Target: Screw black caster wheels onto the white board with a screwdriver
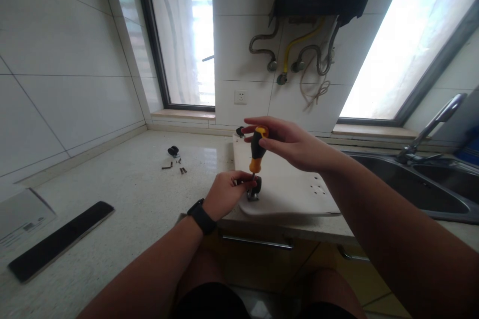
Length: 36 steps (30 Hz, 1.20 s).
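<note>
My right hand (292, 143) has its thumb and fingers around the top of a black-and-orange screwdriver (256, 149), with some fingers stretched out past the handle. The screwdriver stands nearly upright, its shaft pointing down at a black caster wheel (257, 187) with a metal mounting plate. Just above the caster, my left hand (227, 192) pinches around the shaft, and its fingers partly cover the wheel. The tip and any screw under it are hidden. The caster sits at the near left corner of a white panel (286, 189). Another caster (240, 131) is at the panel's far left corner.
A loose caster (173, 150) and several small screws (182, 171) lie on the pale countertop (138, 199). Further left are a long black strip (63, 239) and a white paper or box (24, 217). A sink (389, 179) with a faucet (430, 127) is right of the panel.
</note>
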Tool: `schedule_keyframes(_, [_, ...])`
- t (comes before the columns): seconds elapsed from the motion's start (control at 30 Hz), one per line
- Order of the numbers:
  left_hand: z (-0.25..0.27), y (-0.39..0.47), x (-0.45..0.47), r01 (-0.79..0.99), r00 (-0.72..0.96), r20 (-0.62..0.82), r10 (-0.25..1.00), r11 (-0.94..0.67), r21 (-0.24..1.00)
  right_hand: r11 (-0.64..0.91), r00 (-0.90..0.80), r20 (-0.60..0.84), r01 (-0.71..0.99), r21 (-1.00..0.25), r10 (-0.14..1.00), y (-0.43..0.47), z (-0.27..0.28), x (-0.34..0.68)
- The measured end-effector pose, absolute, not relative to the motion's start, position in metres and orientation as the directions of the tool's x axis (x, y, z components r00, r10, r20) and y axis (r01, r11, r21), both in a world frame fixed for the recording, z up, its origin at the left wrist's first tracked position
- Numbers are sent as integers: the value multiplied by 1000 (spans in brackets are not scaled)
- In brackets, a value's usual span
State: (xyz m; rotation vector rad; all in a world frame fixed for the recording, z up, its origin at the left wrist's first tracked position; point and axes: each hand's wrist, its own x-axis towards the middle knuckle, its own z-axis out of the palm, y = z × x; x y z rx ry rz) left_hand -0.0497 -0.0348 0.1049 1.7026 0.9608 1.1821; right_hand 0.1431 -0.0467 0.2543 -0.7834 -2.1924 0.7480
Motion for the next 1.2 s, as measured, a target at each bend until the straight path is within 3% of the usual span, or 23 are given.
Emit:
schedule_keyframes(0.17, [108,-36,-51,191,293,327,898,-390,901,624,-406,475,544,-561,781,-46,255,139])
schedule_keyframes(0.3, [108,-38,-49,226,284,309,908,-377,898,576,-272,629,740,-348,729,-49,250,124])
schedule_keyframes(0.37, [106,-38,-48,207,258,311,915,-367,907,551,-258,646,778,-302,718,-51,249,120])
schedule_keyframes(0.5, [104,-36,-48,160,242,324,915,-367,916,641,-413,498,589,-492,762,-51,255,129])
schedule_keyframes(0.6, [106,-35,-50,110,274,334,902,-374,921,680,-590,405,368,-634,698,-47,259,141])
schedule_keyframes(0.7, [109,-35,-50,109,297,334,895,-379,919,678,-581,402,399,-618,708,-44,260,146])
schedule_keyframes(0.83, [108,-37,-50,150,321,327,889,-388,909,608,-369,493,593,-528,788,-45,255,138])
schedule_keyframes(1.03, [104,-39,-47,213,254,323,912,-379,901,508,-207,651,802,-315,731,-47,250,125])
schedule_keyframes(1.1, [103,-39,-46,191,224,331,917,-374,907,523,-228,607,769,-368,762,-48,251,127])
schedule_keyframes(1.2, [102,-38,-47,154,208,340,917,-374,915,651,-434,485,514,-559,759,-49,255,135])
